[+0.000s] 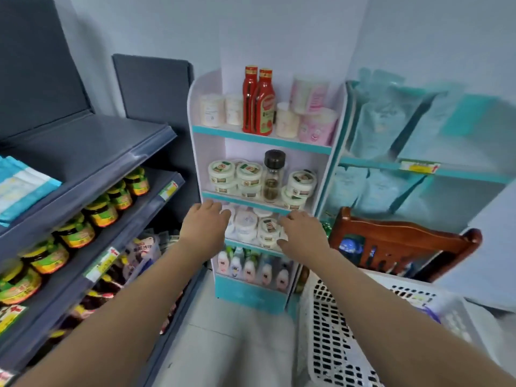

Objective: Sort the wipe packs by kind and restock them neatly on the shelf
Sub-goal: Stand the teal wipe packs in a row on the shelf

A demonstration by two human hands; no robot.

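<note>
Empty, spread left grip [205,223] hovers before small round white tubs [245,223]; right grip [303,233], fingers loose, seemingly touches one.

The scene is lit evenly and fairly brightly by soft, cool, bluish light. Only faint shadows are seen beneath the grey shelves [83,146]. Small glints are caught on the ketchup bottles [259,104]. The wipe packs [382,127] at the right are smeared by blur, while the jars [248,177] in the middle are rendered sharper. Straight lines are bent towards the edges by the wide lens.
</note>
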